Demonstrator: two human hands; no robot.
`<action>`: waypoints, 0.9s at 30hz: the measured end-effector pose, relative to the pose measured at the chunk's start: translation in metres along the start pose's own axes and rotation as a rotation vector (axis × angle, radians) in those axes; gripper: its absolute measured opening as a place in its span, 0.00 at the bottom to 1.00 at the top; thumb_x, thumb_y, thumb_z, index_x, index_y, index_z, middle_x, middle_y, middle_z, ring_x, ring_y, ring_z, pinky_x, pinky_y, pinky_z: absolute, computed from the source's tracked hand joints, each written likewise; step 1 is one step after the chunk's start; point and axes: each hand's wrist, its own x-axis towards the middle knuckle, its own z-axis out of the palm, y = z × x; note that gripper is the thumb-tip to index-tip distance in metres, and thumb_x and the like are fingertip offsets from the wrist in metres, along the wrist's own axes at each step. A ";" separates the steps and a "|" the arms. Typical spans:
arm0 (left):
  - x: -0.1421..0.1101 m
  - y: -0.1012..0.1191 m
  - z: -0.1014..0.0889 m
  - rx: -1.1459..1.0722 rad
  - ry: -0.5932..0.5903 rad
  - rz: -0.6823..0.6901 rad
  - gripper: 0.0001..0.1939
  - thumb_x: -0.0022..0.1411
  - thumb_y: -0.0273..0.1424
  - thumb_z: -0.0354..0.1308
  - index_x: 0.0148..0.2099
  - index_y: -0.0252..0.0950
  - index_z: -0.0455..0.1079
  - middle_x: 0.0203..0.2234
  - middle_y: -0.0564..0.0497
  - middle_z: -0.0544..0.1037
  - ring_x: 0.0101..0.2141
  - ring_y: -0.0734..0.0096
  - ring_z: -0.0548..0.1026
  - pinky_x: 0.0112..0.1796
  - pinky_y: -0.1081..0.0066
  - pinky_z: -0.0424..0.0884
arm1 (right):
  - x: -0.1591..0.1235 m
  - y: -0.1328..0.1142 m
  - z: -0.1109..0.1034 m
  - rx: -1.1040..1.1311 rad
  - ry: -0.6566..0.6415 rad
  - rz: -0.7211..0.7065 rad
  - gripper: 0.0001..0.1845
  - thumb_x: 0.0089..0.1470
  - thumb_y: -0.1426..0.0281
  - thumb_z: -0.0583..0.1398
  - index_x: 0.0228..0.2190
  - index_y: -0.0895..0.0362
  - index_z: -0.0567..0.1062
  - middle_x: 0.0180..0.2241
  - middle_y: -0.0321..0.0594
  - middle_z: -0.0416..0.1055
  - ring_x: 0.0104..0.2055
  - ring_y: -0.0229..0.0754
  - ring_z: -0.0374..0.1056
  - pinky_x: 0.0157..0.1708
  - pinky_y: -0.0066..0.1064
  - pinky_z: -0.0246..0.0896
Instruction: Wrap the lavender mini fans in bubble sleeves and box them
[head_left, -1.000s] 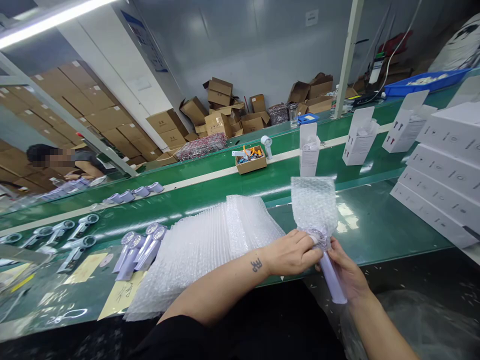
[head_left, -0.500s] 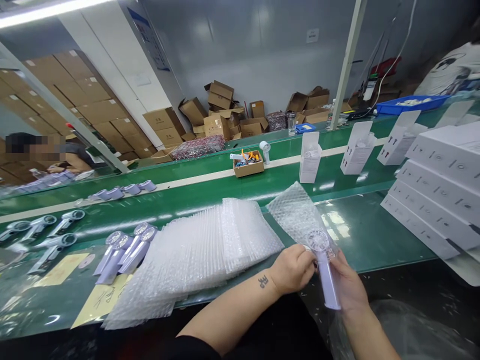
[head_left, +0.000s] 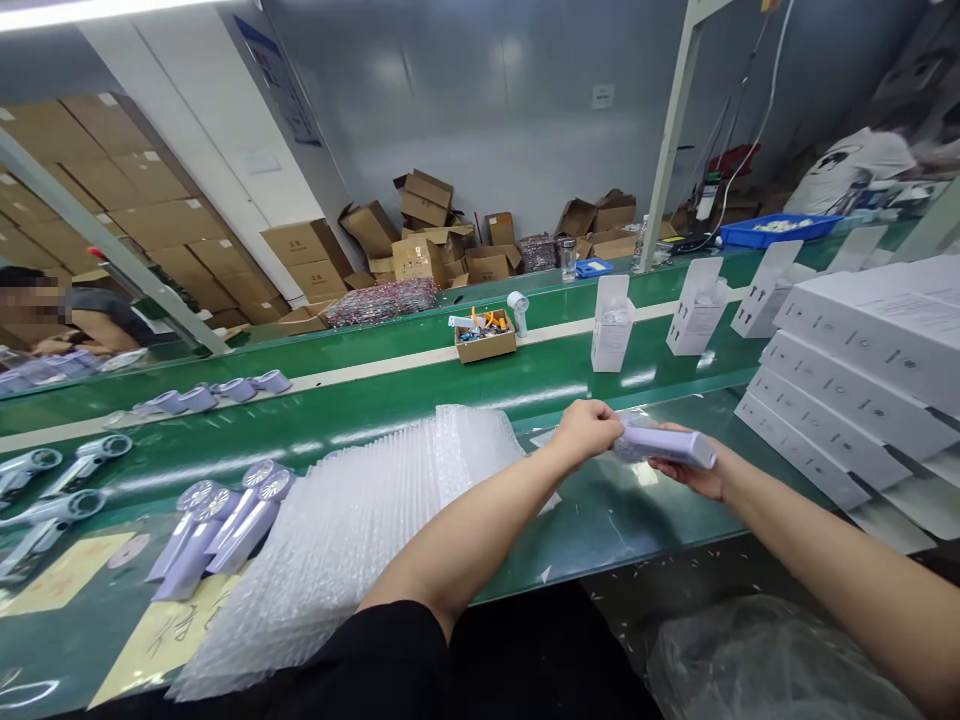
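Observation:
Both my hands are stretched out over the green table, holding a lilac handheld fan (head_left: pixel 667 447) sideways. My right hand (head_left: pixel 694 470) grips its handle from below. My left hand (head_left: pixel 589 430) is closed on the fan's head end, which sits inside a bubble-wrap bag (head_left: pixel 626 425); most of the bag is hidden behind my hands. A fanned-out stack of bubble-wrap bags (head_left: pixel 360 520) lies to the left of my hands. Three more lilac fans (head_left: pixel 225 515) lie beside that stack.
White product boxes (head_left: pixel 847 390) are stacked at the right. Open white boxes (head_left: pixel 611 320) and a small cardboard box of tools (head_left: pixel 486 335) stand on the conveyor belt (head_left: pixel 337 385). Grey fans (head_left: pixel 52 480) lie far left. Other people work at the left and back right.
My hands moved forward and up from the table's near edge. The fan turned from upright to lying sideways, and the bag that stuck up above it is now mostly hidden.

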 end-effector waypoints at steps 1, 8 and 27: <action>0.003 0.004 -0.004 -0.131 0.000 -0.085 0.02 0.45 0.24 0.53 0.24 0.34 0.65 0.13 0.56 0.66 0.18 0.77 0.66 0.20 0.77 0.59 | -0.001 -0.012 -0.002 -0.070 0.011 -0.021 0.11 0.43 0.66 0.66 0.24 0.57 0.69 0.18 0.40 0.70 0.17 0.39 0.66 0.12 0.26 0.61; 0.005 0.043 -0.043 -0.488 0.085 -0.079 0.04 0.41 0.20 0.53 0.21 0.32 0.63 0.12 0.55 0.65 0.16 0.78 0.66 0.16 0.80 0.55 | -0.027 -0.086 0.011 -0.479 0.022 -0.246 0.15 0.41 0.66 0.67 0.16 0.58 0.67 0.11 0.36 0.63 0.11 0.31 0.57 0.08 0.19 0.49; -0.008 0.042 -0.065 -0.410 -0.256 0.418 0.48 0.29 0.30 0.73 0.55 0.39 0.58 0.43 0.47 0.71 0.42 0.65 0.70 0.40 0.70 0.66 | -0.056 -0.090 0.057 -0.105 -0.363 -0.351 0.11 0.45 0.65 0.56 0.18 0.58 0.66 0.11 0.30 0.59 0.07 0.27 0.46 0.06 0.22 0.34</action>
